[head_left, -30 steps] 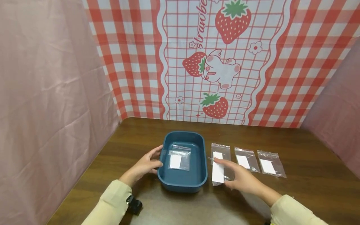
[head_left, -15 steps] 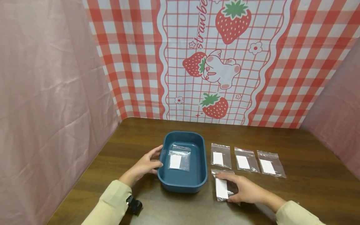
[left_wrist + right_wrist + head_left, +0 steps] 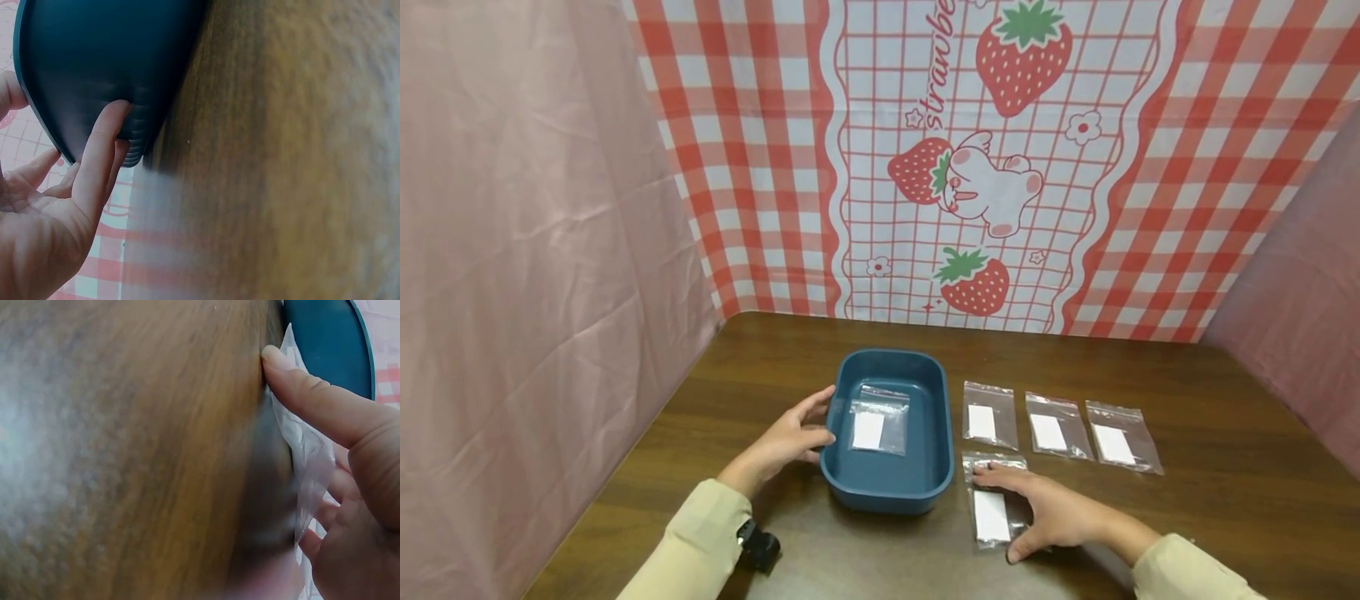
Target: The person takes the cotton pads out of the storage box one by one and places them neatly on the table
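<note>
My left hand [image 3: 781, 437] rests against the left side of a dark blue rectangular basin [image 3: 887, 503]. In the left wrist view, its extended fingers [image 3: 100, 150] touch the basin's outer wall [image 3: 94, 56]. Inside the basin lies a clear zip bag [image 3: 892, 429] with a white card in it. To the basin's right, my right hand [image 3: 1056, 510] lies over another zip bag [image 3: 992, 517] with a white card, fingertips on its upper part and thumb spread near its lower right corner. From the right wrist, that bag [image 3: 306, 456] shows as crinkled plastic beside the thumb, partly hidden by the hand.
Three more zip bags with white cards stand in a row behind the right hand: a left one [image 3: 990, 417], a middle one [image 3: 1058, 427] and a right one [image 3: 1123, 437]. A brown wooden table [image 3: 820, 558] bears everything. A strawberry-print checked cloth [image 3: 760, 167] hangs behind it.
My right hand has brought its zip bag nearer, from over the left bag of the row down to the table in front of it. Its fingers and thumb have spread. The left hand stays put.
</note>
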The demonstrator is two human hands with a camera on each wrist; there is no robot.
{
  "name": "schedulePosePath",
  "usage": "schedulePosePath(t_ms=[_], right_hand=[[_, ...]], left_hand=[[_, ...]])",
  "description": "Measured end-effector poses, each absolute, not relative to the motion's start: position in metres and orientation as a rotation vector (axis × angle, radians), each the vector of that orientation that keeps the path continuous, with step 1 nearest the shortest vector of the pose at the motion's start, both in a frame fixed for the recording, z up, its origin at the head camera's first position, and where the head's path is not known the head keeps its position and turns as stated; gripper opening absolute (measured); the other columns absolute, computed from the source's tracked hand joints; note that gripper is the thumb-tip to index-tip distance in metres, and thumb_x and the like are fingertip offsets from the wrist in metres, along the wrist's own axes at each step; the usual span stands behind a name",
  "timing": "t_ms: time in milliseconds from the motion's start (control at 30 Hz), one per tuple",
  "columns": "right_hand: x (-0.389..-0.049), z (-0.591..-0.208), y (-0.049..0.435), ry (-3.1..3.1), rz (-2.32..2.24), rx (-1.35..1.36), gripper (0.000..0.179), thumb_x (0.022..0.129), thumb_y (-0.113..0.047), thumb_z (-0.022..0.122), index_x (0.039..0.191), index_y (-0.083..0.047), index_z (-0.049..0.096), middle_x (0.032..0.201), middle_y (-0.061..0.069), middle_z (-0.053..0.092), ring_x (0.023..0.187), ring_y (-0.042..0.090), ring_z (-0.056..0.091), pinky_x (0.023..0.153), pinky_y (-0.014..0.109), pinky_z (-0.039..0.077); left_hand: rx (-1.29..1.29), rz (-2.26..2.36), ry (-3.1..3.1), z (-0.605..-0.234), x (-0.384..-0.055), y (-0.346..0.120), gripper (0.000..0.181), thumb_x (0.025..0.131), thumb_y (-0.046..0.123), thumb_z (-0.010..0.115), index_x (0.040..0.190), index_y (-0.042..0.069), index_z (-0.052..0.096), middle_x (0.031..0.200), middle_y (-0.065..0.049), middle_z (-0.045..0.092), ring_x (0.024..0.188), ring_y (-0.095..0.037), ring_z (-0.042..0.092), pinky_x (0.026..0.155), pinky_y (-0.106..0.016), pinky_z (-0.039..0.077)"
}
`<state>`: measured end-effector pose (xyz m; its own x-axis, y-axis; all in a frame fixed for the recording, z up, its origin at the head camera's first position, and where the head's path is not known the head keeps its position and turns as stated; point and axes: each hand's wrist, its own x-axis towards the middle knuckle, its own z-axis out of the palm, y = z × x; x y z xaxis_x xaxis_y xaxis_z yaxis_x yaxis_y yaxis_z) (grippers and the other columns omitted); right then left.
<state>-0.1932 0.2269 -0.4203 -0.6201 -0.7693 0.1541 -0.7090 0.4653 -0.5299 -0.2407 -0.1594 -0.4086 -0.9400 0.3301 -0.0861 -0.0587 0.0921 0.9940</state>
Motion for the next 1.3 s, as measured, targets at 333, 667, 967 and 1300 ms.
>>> schedulePosePath(t_ms=[333,667,967,1300], right_hand=[[-0.188,-0.415,0.22,2.682,-0.851,-1.205,0.086,0.064,-0.049,0.077,0.133,-0.006,0.049,0.134,0.018,0.047,0.121,0.045,0.039,0.097,0.046,0.036],[-0.189,-0.409,0.215,2.794,-0.946,-1.106,0.081,0.064,-0.045,0.078,0.128,-0.003,0.053,0.128,0.013,0.054,0.117,0.038,0.046,0.093,0.051,0.038],[-0.2,-0.401,0.204,2.7,-1.307,-0.895,0.07,0.072,-0.029,0.078,0.127,0.005,0.051,0.126,0.019,0.054,0.113,0.036,0.051,0.094,0.044,0.04],[-0.212,-0.39,0.191,2.577,-1.572,-0.735,0.063,0.074,-0.015,0.078,0.127,0.006,0.05,0.125,0.024,0.053,0.114,0.037,0.051,0.094,0.042,0.041]], left_hand=[[0.27,1.923,2.076,-0.409,-0.241,-0.16,0.074,0.08,0.0,0.059,0.146,0.012,0.028,0.137,-0.027,0.036,0.102,-0.035,0.055,0.072,-0.046,0.053],[0.267,1.916,2.088,-0.41,-0.242,-0.161,0.075,0.08,0.0,0.059,0.146,0.012,0.028,0.137,-0.027,0.035,0.102,-0.035,0.055,0.072,-0.045,0.053],[0.255,1.911,2.098,-0.408,-0.241,-0.161,0.074,0.08,0.001,0.06,0.146,0.012,0.029,0.137,-0.026,0.036,0.101,-0.034,0.056,0.071,-0.045,0.053],[0.275,1.912,2.09,-0.408,-0.241,-0.16,0.075,0.08,0.0,0.059,0.147,0.012,0.028,0.137,-0.027,0.037,0.102,-0.035,0.055,0.071,-0.045,0.053]])
